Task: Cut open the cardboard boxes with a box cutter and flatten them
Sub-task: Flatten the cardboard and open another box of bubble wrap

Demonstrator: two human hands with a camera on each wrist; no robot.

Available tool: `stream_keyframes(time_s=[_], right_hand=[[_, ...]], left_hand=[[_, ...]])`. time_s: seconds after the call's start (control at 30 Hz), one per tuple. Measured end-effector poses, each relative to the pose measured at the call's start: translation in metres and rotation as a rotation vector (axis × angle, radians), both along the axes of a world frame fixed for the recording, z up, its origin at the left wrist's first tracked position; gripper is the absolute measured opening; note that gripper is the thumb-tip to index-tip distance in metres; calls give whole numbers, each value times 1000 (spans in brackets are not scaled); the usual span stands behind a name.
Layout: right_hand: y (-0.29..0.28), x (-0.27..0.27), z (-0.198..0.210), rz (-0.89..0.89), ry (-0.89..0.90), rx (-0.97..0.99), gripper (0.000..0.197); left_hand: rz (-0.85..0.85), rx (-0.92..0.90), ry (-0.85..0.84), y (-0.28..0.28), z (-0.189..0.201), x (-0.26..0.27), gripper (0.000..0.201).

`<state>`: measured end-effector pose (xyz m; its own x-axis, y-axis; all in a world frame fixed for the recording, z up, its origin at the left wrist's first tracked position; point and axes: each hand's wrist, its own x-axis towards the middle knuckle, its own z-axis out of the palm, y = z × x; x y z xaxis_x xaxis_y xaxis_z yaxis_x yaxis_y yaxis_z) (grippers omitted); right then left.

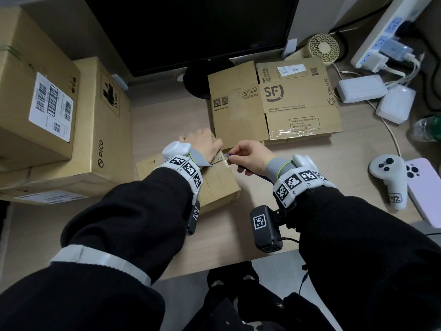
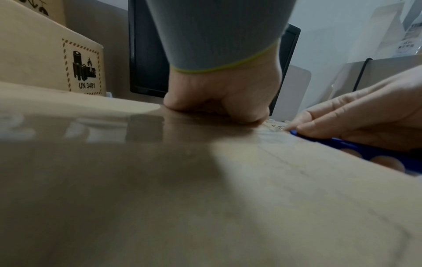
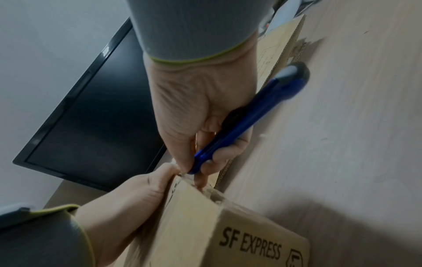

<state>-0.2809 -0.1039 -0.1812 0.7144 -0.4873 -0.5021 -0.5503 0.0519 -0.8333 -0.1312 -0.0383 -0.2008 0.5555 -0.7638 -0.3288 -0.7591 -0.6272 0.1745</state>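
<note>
A small SF Express cardboard box lies on the desk in front of me, its top seam taped. My left hand grips its far end, palm pressed on the top, thumb along the upper edge. My right hand holds a blue box cutter in a pinch near the blade end. The cutter's tip sits at the box's far right corner, on the tape, close to the left thumb. In the left wrist view the cutter lies low along the box top.
A flattened SF box lies just behind the hands. Large boxes and a PICO box are stacked at the left. A monitor stands behind. A controller, phone, chargers and power strip crowd the right.
</note>
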Motion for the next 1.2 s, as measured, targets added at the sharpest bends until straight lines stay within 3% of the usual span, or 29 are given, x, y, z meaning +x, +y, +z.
stream_keyframes(time_s=[0.43,0.67,0.9,1.03,1.2], right_hand=[[8,-10,-5,-45,1,46,19],[12,-16,-4,-72,1,80,4],[15,-23,-5,-73,0,94,7],[15,-30,-9,-54,-12,120,18],[5,-36,-3,30,72,168,20]], left_hand=[[22,-13,-117,1,-6,-10,32],[9,-5,-117,1,-3,-10,32],[12,-3,-105,2,-3,-9,33],[14,24,-80,0,-1,-9,33],[10,54,-17,0,-1,-5,34]])
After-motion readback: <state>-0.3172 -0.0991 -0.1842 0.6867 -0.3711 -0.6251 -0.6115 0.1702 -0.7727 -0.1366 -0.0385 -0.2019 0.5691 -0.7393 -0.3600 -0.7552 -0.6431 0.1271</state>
